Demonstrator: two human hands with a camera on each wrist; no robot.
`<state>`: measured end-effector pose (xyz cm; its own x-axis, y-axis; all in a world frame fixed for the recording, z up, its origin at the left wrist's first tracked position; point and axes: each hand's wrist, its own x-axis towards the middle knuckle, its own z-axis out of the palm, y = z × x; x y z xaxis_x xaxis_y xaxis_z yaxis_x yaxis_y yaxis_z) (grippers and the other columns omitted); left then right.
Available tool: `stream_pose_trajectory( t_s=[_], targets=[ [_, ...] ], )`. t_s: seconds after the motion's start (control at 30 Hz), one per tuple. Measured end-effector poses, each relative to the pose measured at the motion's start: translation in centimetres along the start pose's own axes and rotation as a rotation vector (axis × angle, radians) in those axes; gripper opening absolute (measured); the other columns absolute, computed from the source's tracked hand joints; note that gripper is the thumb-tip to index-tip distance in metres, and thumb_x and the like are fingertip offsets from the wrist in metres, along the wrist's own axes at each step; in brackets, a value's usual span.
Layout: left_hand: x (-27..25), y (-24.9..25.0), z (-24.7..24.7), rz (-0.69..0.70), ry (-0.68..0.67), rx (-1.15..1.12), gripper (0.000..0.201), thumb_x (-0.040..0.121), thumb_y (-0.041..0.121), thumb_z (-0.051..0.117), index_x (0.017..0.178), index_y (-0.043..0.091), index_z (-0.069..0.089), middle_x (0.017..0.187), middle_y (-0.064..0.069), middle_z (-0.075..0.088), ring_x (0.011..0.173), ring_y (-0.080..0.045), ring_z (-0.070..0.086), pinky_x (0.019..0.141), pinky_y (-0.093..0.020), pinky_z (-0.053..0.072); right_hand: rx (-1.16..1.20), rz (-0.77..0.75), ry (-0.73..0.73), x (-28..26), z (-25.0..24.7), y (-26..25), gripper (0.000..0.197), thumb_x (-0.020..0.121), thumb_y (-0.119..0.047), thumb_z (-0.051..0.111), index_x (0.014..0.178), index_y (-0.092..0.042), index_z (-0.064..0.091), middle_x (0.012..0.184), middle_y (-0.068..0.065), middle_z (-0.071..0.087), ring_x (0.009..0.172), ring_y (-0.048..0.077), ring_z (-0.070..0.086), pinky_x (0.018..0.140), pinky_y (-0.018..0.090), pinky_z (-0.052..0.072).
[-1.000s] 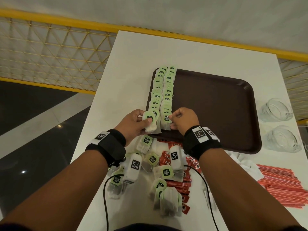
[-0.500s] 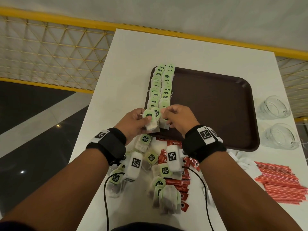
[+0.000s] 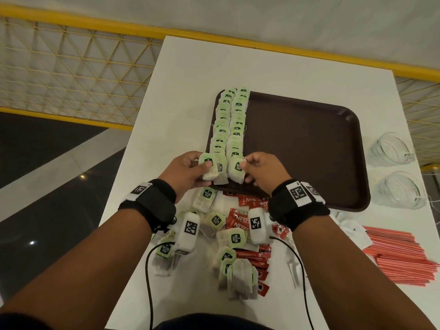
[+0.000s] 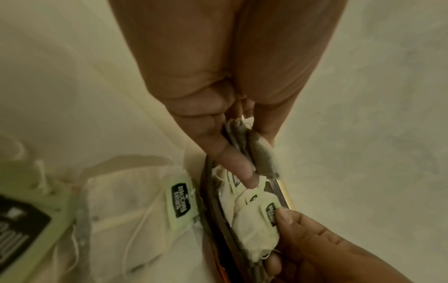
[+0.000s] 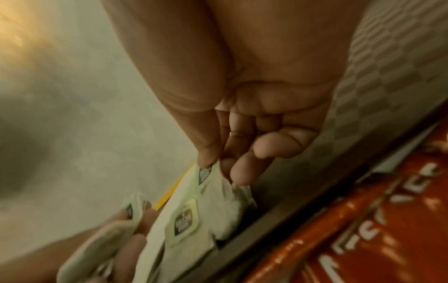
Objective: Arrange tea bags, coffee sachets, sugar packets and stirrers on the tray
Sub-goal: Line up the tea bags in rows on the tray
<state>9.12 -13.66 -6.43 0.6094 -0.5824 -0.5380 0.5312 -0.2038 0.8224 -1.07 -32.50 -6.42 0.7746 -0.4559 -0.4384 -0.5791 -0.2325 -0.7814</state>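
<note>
A dark brown tray (image 3: pixel 309 148) lies on the white table, with two rows of green-tagged tea bags (image 3: pixel 228 125) along its left side. At the tray's near left corner my left hand (image 3: pixel 190 172) pinches a tea bag (image 3: pixel 208 167) between thumb and fingers; the left wrist view shows this tea bag (image 4: pixel 257 147) in the pinch. My right hand (image 3: pixel 259 170) pinches another tea bag (image 3: pixel 237 170) at the near end of the right row, its tag (image 5: pixel 206 174) under the thumb tip. Loose tea bags (image 3: pixel 234 239) and red coffee sachets (image 3: pixel 240 217) lie below my wrists.
Red stirrers (image 3: pixel 400 253) lie in a pile at the right front. White sugar packets (image 3: pixel 350 225) sit beside them. Two glass cups (image 3: pixel 395 186) lie on their sides right of the tray. A yellow mesh railing (image 3: pixel 71 67) runs behind and left of the table.
Both hands stay at the tray's near left corner. The right hand has shifted slightly and now pinches the tea bag by its tag at the end of the right row.
</note>
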Motion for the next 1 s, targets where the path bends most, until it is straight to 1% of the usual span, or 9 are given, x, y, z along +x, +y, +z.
stream_pose_trajectory(
  t_s=[0.1,0.27,0.37,0.47,0.57,0.73,0.83,0.9,1.0],
  targets=[
    [-0.1,-0.1,0.1,0.006,0.0,0.014,0.025,0.095,0.011,0.061,0.119,0.005,0.06,0.106,-0.017,0.071,0.079,-0.018,0.071,0.066,-0.025,0.06,-0.126,-0.019,0.014,0.3,0.6,0.4,0.017,0.094,-0.026,0.063,0.1,-0.01,0.065,0.084,0.002,0.068,0.055,0.005,0.059,0.047,0.01,0.042],
    [-0.1,0.0,0.1,0.025,0.012,0.026,0.024,0.093,0.011,0.063,0.116,0.004,0.06,0.107,-0.018,0.071,0.086,-0.023,0.071,0.072,-0.031,0.061,-0.18,0.002,0.128,0.5,1.1,0.5,0.018,0.088,-0.033,0.069,0.092,-0.016,0.064,0.084,-0.001,0.065,0.071,0.012,0.061,0.067,0.027,0.049],
    [-0.2,0.0,0.3,0.032,0.021,0.014,0.022,0.092,0.01,0.064,0.113,0.003,0.059,0.106,-0.018,0.072,0.083,-0.021,0.072,0.067,-0.028,0.059,-0.188,-0.021,0.196,-0.1,0.7,0.0,0.02,0.088,-0.036,0.068,0.093,-0.018,0.064,0.085,-0.005,0.062,0.074,0.005,0.056,0.061,0.018,0.042],
    [-0.2,-0.1,0.7,0.05,0.029,-0.001,0.014,0.091,0.007,0.065,0.104,0.006,0.06,0.102,-0.018,0.071,0.079,-0.019,0.071,0.063,-0.025,0.057,-0.064,-0.072,0.083,-1.2,0.6,-1.3,0.022,0.089,-0.037,0.067,0.094,-0.015,0.068,0.086,-0.003,0.067,0.073,0.005,0.057,0.063,0.017,0.045],
    [-0.1,-0.1,1.5,0.064,0.017,-0.011,0.011,0.089,0.004,0.066,0.098,0.008,0.061,0.098,-0.014,0.071,0.08,-0.019,0.071,0.066,-0.028,0.06,0.082,-0.069,-0.104,-2.3,1.1,-2.4,0.017,0.087,-0.025,0.072,0.093,-0.008,0.069,0.08,0.005,0.066,0.061,0.005,0.056,0.051,0.011,0.044],
    [-0.2,0.0,2.4,0.064,-0.017,-0.042,0.014,0.089,0.002,0.065,0.103,0.003,0.061,0.103,-0.015,0.071,0.089,-0.024,0.071,0.079,-0.036,0.061,0.208,-0.033,-0.072,-2.4,1.3,-2.1,0.005,0.087,-0.007,0.07,0.085,-0.008,0.066,0.072,0.004,0.064,0.047,-0.002,0.057,0.046,0.009,0.042],
    [-0.3,-0.1,2.3,0.058,-0.034,-0.031,0.02,0.09,0.003,0.064,0.109,-0.001,0.06,0.108,-0.016,0.07,0.095,-0.025,0.071,0.083,-0.039,0.06,0.247,0.006,-0.068,-2.4,1.3,-1.7,0.008,0.086,-0.013,0.071,0.089,-0.008,0.067,0.073,0.004,0.065,0.054,0.004,0.058,0.048,0.014,0.046],
    [-0.3,-0.2,2.2,0.064,-0.025,-0.022,0.017,0.088,0.0,0.065,0.105,0.002,0.062,0.106,-0.016,0.071,0.093,-0.025,0.07,0.084,-0.039,0.06,0.268,0.022,-0.072,-2.4,1.5,-1.4,0.018,0.083,-0.017,0.075,0.093,-0.005,0.067,0.071,0.004,0.065,0.055,0.007,0.057,0.048,0.017,0.046],
    [-0.4,-0.3,2.3,0.072,0.002,0.001,0.017,0.085,-0.001,0.07,0.096,0.01,0.064,0.096,-0.009,0.073,0.086,-0.022,0.071,0.078,-0.035,0.061,0.266,0.021,-0.069,-2.6,1.8,-1.2,0.016,0.082,-0.015,0.077,0.089,-0.006,0.065,0.072,0.008,0.066,0.055,0.008,0.058,0.049,0.018,0.046]
  ],
)
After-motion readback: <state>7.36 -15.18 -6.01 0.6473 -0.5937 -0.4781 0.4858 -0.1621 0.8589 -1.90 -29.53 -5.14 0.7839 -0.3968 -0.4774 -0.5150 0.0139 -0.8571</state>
